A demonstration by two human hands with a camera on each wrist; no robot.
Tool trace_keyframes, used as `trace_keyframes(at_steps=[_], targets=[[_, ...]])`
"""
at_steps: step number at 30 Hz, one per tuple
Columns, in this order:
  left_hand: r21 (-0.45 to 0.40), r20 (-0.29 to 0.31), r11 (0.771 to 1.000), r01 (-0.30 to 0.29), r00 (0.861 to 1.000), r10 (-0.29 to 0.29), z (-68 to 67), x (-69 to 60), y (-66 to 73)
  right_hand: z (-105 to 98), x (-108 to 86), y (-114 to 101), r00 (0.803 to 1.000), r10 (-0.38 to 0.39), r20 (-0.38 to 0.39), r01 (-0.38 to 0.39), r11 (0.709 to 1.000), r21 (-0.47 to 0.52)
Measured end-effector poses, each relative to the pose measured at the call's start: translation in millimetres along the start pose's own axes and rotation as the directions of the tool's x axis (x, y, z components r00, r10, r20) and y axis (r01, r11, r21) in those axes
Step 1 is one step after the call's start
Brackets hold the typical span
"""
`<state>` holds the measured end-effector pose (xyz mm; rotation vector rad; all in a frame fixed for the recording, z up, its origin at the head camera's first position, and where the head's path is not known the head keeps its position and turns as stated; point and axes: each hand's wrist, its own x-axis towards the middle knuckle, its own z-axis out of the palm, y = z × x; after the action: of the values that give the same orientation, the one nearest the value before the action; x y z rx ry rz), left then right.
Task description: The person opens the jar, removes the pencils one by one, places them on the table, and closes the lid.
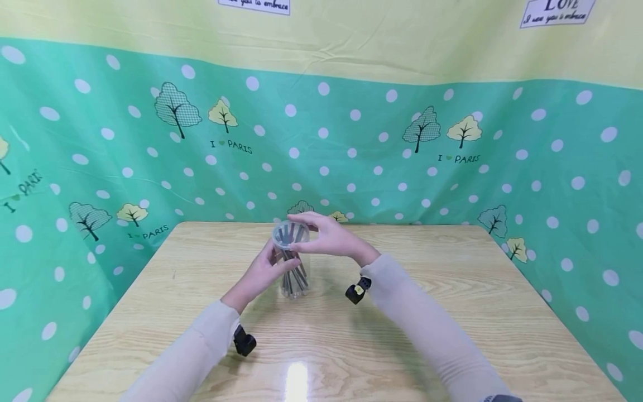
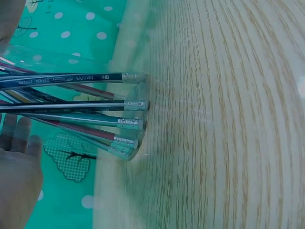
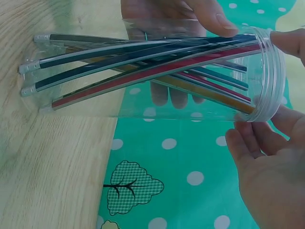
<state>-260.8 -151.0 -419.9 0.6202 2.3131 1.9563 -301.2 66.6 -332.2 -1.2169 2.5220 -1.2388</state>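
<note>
A clear plastic jar [image 1: 295,286] with a clear lid [image 1: 283,234] stands upright on the table, holding several pencils [image 3: 143,71], red, dark and yellow, with their eraser ends at the bottom. My left hand [image 1: 258,276] grips the jar's side, its fingers behind the wall and thumb in front; part of the left hand [image 2: 19,181] shows in the left wrist view. At the rim, my right hand [image 1: 331,237] holds the lid between thumb and fingers. In the right wrist view the right hand [image 3: 274,162] is around the ridged lid end.
The light wooden table [image 1: 402,346] reaches to a green and yellow patterned cloth [image 1: 351,134] behind and at both sides. A dark wrist device [image 1: 244,340] is on the left sleeve and another wrist device [image 1: 358,290] on the right.
</note>
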Motion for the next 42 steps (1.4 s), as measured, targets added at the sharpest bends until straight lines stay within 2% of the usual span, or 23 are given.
trace_keyframes(at_steps=[6, 9, 13, 19, 23, 28, 34, 42], targets=[[0.028, -0.015, 1.0, 0.003, 1.0, -0.003, 0.3, -0.4, 1.1, 1, -0.1, 2, 1.0, 0.013, 0.029, -0.014, 1.0, 0.023], [0.028, -0.009, 1.0, -0.002, 1.0, 0.002, 0.4, 0.0, 1.2, 4, -0.3, 0, 0.999, 0.024, 0.021, -0.024, 1.0, -0.001], [0.006, 0.004, 1.0, 0.004, 1.0, -0.004, 0.2, -0.3, 2.1, 10, 0.9, -8, 0.996, 0.048, -0.069, -0.055, 0.992, -0.115], [0.018, -0.004, 0.999, 0.041, 0.999, -0.041, -0.4, -2.6, 4.2, 20, 3.4, -22, 0.969, 0.093, -0.228, -0.156, 0.948, -0.276], [0.017, -0.005, 0.998, 0.059, 0.998, -0.059, -0.3, -3.0, 4.9, 24, 4.4, -25, 0.959, 0.081, -0.272, -0.176, 0.921, -0.348], [0.011, -0.005, 1.0, 0.029, 1.0, -0.029, 0.3, -1.3, 3.4, 26, 3.9, -26, 0.954, 0.078, -0.288, -0.189, 0.905, -0.382], [0.017, 0.004, 1.0, -0.014, 1.0, 0.014, 0.1, 0.4, 1.2, 26, 2.8, -25, 0.957, 0.083, -0.28, -0.181, 0.92, -0.347], [0.0, 0.007, 1.0, -0.018, 1.0, 0.018, -0.2, -0.6, 2.8, 24, 2.0, -17, 0.966, 0.049, -0.255, -0.116, 0.959, -0.257]])
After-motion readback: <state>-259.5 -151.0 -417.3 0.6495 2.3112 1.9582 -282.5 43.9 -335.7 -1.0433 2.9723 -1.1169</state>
